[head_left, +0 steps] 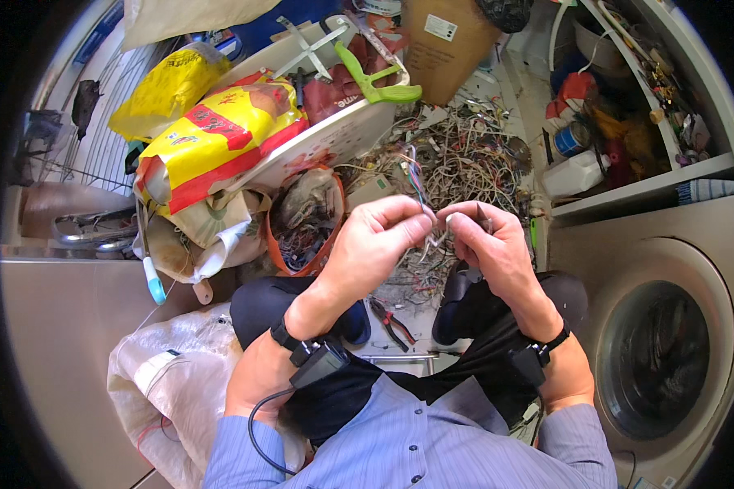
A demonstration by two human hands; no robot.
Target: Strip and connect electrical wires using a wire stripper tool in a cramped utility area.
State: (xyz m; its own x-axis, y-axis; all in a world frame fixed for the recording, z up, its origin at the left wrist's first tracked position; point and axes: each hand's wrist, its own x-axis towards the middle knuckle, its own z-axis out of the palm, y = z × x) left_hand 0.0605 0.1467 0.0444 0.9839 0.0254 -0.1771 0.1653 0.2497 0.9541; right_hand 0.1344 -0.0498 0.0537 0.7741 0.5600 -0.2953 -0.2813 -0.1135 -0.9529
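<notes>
My left hand [387, 236] is closed in a pinch on a thin bundle of coloured wires [413, 175], whose loose ends stick up past the fingertips. Close beside it, my right hand [491, 244] pinches a pale strand that runs across to the left fingertips. Out of the right fist pokes a small dark pointed piece [484, 218]; its kind is hidden by the fingers. Below both hands, a pair of pliers [391, 323] with red and black handles lies on the floor between my feet.
Ahead spreads a heap of tangled cables [473, 155]. An orange-rimmed bucket [340, 232] of wire scraps stands left of it. Yellow and red bags [220, 130] fill the left. A clear plastic sack [179, 367] sits by my left knee, a washing machine [669, 236] at the right.
</notes>
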